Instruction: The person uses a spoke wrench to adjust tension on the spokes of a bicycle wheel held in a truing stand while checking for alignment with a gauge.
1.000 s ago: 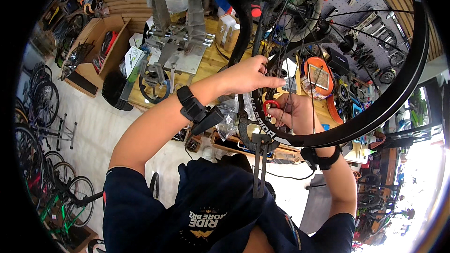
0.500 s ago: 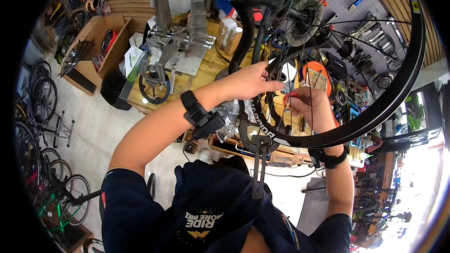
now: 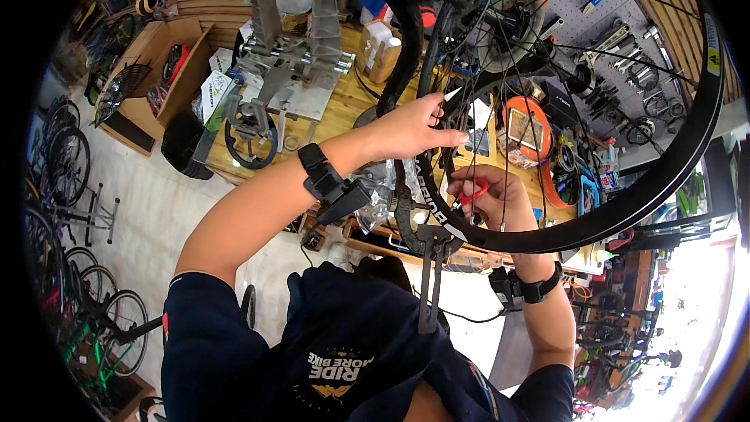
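A bicycle wheel with a black rim (image 3: 594, 228) and thin spokes stands upright in a dark metal wheel stand (image 3: 403, 55). My left hand (image 3: 414, 129) is closed over the rim's left side, its thumb stretched toward the spokes; part of its grip is hidden. Low inside the wheel, my right hand (image 3: 500, 197) pinches a small red spoke wrench (image 3: 473, 191) beside the spokes, close to the inner edge of the rim. Whether the wrench sits on a nipple I cannot tell. A disc brake rotor (image 3: 522, 35) shows at the hub.
Behind the wheel is a wooden workbench (image 3: 316, 141) with an orange round-ended case (image 3: 528, 131), a plastic bottle (image 3: 380, 51) and a grey metal fixture (image 3: 285, 82). Tools hang on a pegboard (image 3: 574, 12). Cardboard boxes (image 3: 168, 70) and parked bicycles (image 3: 70, 152) stand at the left.
My right hand has come down and slightly left toward the rim, and the red spoke wrench now shows more clearly. The left hand stays nearly in place; the whole view has shifted slightly.
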A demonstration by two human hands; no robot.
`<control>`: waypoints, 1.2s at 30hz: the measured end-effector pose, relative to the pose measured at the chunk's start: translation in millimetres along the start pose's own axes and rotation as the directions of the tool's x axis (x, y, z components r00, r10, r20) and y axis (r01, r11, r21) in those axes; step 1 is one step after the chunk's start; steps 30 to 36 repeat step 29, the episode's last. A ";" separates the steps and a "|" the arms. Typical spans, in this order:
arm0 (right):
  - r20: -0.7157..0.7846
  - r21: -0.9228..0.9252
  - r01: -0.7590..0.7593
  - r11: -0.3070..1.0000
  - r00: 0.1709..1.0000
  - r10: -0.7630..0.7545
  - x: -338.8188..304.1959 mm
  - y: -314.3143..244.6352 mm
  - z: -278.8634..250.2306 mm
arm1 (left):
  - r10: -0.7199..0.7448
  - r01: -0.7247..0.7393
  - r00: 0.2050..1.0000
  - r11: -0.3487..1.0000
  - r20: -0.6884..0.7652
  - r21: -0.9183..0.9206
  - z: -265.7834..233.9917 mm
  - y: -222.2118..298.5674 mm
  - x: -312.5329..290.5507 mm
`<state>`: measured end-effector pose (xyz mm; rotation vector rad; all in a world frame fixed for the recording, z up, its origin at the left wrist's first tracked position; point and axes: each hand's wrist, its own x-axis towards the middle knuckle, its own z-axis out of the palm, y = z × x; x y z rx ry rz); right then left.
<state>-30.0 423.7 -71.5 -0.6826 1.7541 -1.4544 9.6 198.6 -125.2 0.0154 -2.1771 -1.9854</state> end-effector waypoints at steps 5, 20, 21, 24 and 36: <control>0.130 -0.085 0.074 0.994 0.990 -0.063 0.7 -25.7 14.0 | -0.023 0.023 0.996 1.000 0.088 0.000 -6.4 -0.9 1.1; 0.044 -0.830 0.131 0.543 0.984 -0.171 11.7 -20.2 17.7 | -0.101 0.082 0.992 0.973 0.081 0.214 -1.3 12.8 -8.3; 0.020 -0.861 0.124 0.493 0.977 -0.212 13.2 -19.6 20.4 | -0.119 0.098 0.986 0.979 0.113 0.176 0.5 18.0 -11.2; 0.021 -0.846 0.258 0.467 0.891 -0.454 20.7 0.1 27.4 | -0.042 0.028 0.999 0.928 0.031 0.371 2.4 42.7 -32.7; 0.193 -0.909 0.360 0.210 0.810 -0.554 20.2 6.3 15.4 | -0.024 0.027 1.000 0.904 -0.013 0.426 7.6 58.9 -56.7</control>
